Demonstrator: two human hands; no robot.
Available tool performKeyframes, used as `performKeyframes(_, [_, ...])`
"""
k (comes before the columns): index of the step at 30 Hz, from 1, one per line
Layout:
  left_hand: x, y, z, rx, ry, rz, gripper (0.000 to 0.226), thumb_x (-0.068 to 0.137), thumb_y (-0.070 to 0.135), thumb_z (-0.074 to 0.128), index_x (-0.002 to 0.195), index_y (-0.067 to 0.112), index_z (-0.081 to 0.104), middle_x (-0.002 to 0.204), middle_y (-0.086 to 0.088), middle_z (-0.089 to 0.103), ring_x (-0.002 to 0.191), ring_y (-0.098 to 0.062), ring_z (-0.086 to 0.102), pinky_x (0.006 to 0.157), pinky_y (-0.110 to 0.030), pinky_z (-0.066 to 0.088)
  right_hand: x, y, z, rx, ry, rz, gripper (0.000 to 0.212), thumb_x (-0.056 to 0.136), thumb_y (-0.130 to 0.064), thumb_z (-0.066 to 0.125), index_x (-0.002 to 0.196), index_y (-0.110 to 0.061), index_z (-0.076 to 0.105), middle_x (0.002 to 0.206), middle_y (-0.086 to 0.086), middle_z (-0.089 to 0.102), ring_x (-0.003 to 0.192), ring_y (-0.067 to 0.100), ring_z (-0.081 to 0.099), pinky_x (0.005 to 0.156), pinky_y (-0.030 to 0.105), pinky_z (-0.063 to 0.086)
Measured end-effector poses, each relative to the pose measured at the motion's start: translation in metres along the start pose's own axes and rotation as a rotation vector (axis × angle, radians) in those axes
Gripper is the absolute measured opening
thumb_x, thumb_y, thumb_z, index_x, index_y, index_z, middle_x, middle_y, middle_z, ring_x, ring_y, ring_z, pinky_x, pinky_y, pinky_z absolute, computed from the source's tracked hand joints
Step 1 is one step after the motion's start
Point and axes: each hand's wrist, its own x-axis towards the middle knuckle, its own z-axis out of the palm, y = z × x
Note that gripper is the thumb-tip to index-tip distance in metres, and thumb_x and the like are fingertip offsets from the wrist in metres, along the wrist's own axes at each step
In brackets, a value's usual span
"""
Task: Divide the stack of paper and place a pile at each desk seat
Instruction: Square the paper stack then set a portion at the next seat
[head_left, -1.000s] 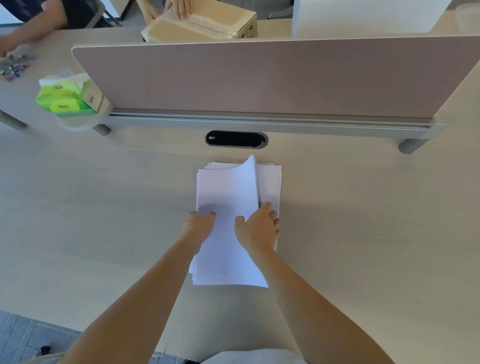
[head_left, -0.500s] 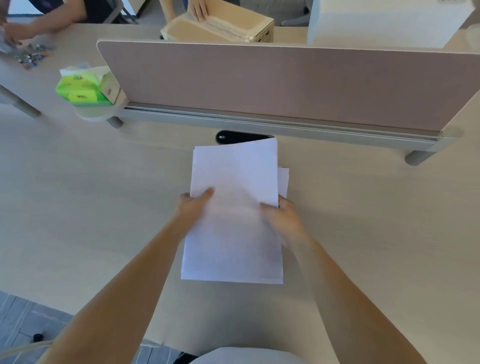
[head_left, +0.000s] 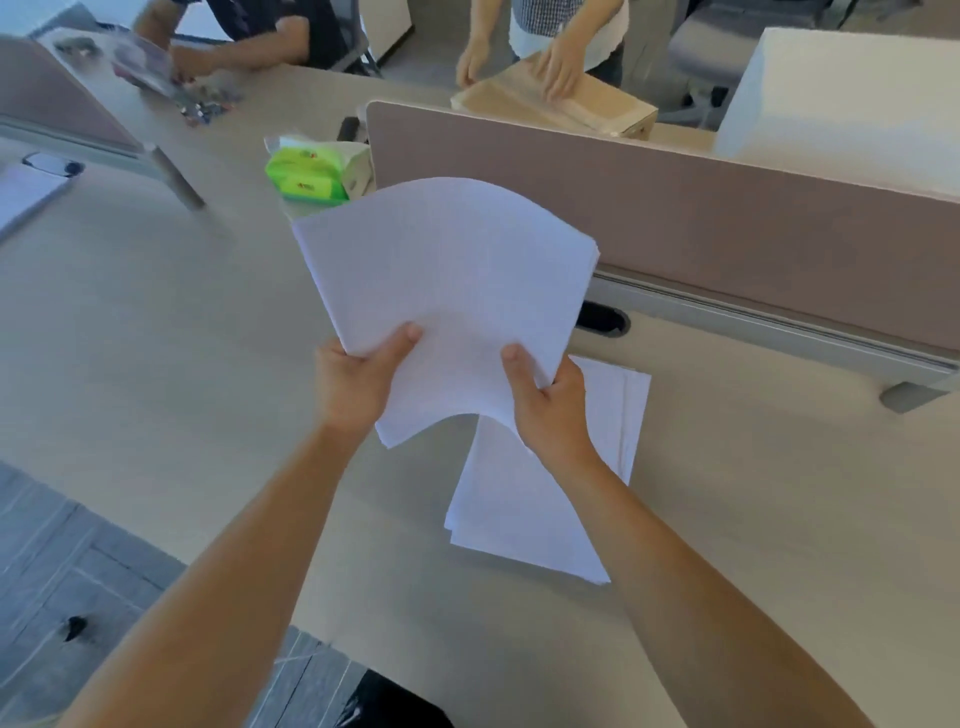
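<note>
I hold a thick stack of white paper (head_left: 447, 280) in the air above the desk, its sheets bowed upward. My left hand (head_left: 353, 379) grips its near left corner, thumb on top. My right hand (head_left: 545, 400) grips its near right edge. Below and to the right, a smaller pile of white paper (head_left: 519, 514) lies flat on the desk (head_left: 156, 338), partly hidden by my right hand and forearm. Another sheet or pile of paper (head_left: 21, 197) lies at the far left seat.
A pink divider panel (head_left: 701, 208) stands behind the pile, with a black cable slot (head_left: 602, 317) at its foot. A green tissue pack (head_left: 306, 176) sits at the divider's left end. Two people work across the desk, one handling a cardboard box (head_left: 556, 109). A white box (head_left: 841, 93) is far right.
Both hands lifted the upper part of the stack off the desk and carried it up and left, leaving a pile lying on the desk. My view has turned to the left.
</note>
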Motion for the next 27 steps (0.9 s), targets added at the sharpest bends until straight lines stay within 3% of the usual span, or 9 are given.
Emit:
performKeyframes(3, [0.009,-0.001,-0.040,0.002,0.060,0.042,0.038,0.073,0.013,0.084,0.062,0.047,0.073,0.068,0.026,0.071,0.068,0.007,0.067,0.067,-0.022,0.056,-0.004,0.003,0.040,0.039,0.005,-0.017,0.023,0.095,-0.027,0.061,0.112,-0.014,0.070,0.090,-0.012,0.071,0.080,0.001,0.064,0.072,0.015,0.049])
performKeyframes(7, [0.025,-0.028,-0.092,-0.005,0.065,0.045,0.042,0.071,0.006,0.084,0.056,0.043,0.073,0.062,0.025,0.069,0.062,0.008,0.065,0.061,-0.017,0.055,-0.005,0.029,0.088,-0.012,0.003,-0.016,0.012,0.095,-0.026,0.063,0.093,-0.015,0.065,0.054,-0.026,0.056,0.052,-0.007,0.052,0.056,0.009,0.039])
performKeyframes(12, [0.039,-0.107,-0.145,0.043,-0.072,-0.059,0.019,0.066,0.007,0.087,0.061,0.016,0.071,0.060,0.017,0.069,0.059,0.002,0.065,0.058,-0.022,0.056,-0.024,0.095,0.123,-0.119,0.044,-0.003,0.003,0.090,-0.025,0.068,0.089,-0.025,0.071,0.078,-0.019,0.072,0.079,0.000,0.066,0.074,0.022,0.050])
performKeyframes(14, [0.041,-0.128,-0.155,-0.007,-0.072,-0.088,0.020,0.067,0.010,0.087,0.063,0.018,0.069,0.060,0.018,0.069,0.058,0.002,0.064,0.057,-0.023,0.055,-0.031,0.113,0.135,-0.121,0.088,0.003,0.016,0.088,-0.034,0.070,0.087,-0.018,0.070,0.075,-0.015,0.069,0.073,0.005,0.063,0.071,0.025,0.049])
performKeyframes(16, [0.042,-0.131,-0.161,-0.073,-0.067,-0.087,0.020,0.069,0.013,0.087,0.064,0.021,0.069,0.059,0.019,0.069,0.057,0.002,0.065,0.057,-0.022,0.055,-0.035,0.116,0.150,-0.038,0.151,0.040,0.016,0.089,-0.029,0.069,0.095,-0.014,0.070,0.076,-0.015,0.070,0.073,0.003,0.065,0.071,0.024,0.052])
performKeyframes(19, [0.041,-0.117,-0.169,-0.154,-0.091,-0.040,0.022,0.075,0.005,0.081,0.067,0.021,0.068,0.061,0.020,0.070,0.059,0.006,0.066,0.055,-0.015,0.052,-0.038,0.101,0.168,-0.008,0.208,0.042,0.025,0.087,-0.031,0.072,0.104,-0.014,0.072,0.093,-0.006,0.074,0.088,0.012,0.069,0.081,0.029,0.053])
performKeyframes(23, [0.052,-0.124,-0.192,-0.135,-0.139,-0.047,0.021,0.068,0.012,0.087,0.059,0.027,0.074,0.066,0.017,0.072,0.065,0.000,0.068,0.062,-0.026,0.058,-0.041,0.096,0.171,-0.042,0.170,0.064,0.014,0.083,-0.026,0.076,0.096,-0.019,0.074,0.090,-0.010,0.074,0.091,0.012,0.070,0.083,0.031,0.054])
performKeyframes(25, [0.056,-0.139,-0.197,-0.114,-0.169,-0.069,0.016,0.065,0.015,0.088,0.061,0.018,0.073,0.065,0.011,0.071,0.062,-0.005,0.067,0.060,-0.029,0.055,-0.043,0.105,0.170,-0.095,0.158,0.094,0.024,0.081,-0.025,0.078,0.103,-0.016,0.073,0.097,-0.007,0.075,0.097,0.015,0.071,0.083,0.033,0.052])
performKeyframes(27, [0.057,-0.150,-0.195,-0.105,-0.186,-0.073,0.024,0.064,0.017,0.088,0.064,0.003,0.069,0.063,0.005,0.069,0.059,-0.009,0.065,0.059,-0.029,0.051,-0.042,0.114,0.170,-0.079,0.185,0.116,0.038,0.077,-0.027,0.082,0.111,-0.015,0.071,0.104,-0.003,0.074,0.098,0.015,0.070,0.084,0.032,0.054])
